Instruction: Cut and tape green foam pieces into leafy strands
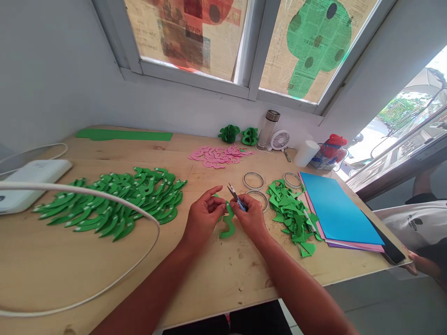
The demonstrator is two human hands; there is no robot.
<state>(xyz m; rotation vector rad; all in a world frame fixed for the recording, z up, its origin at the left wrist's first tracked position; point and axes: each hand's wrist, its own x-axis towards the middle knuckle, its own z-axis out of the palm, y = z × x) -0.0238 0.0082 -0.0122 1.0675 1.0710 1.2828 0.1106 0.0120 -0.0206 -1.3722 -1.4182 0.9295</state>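
Observation:
Near the middle of the wooden table, my left hand (pixel 206 213) pinches the upper part of a curved green paper piece (pixel 227 228). My right hand (pixel 250 215) is closed around small scissors (pixel 237 197) with dark blue handles, their tips pointing up and to the left. Its fingertips also touch the green piece. Left of my hands lies a wide pile of curved green pieces (pixel 139 195) with small white patches. Green paper scraps (pixel 293 214) are heaped to the right. Rings of tape (pixel 253 180) rest just beyond my right hand.
Pink cutouts (pixel 220 156) lie farther back, near two green paper shapes (pixel 229 133), a bottle (pixel 270 125) and a small fan (pixel 280 139). Blue sheets (pixel 338 207) are at right. A white cable (pixel 153 221) loops across the left. A person (pixel 415 228) is at the right edge.

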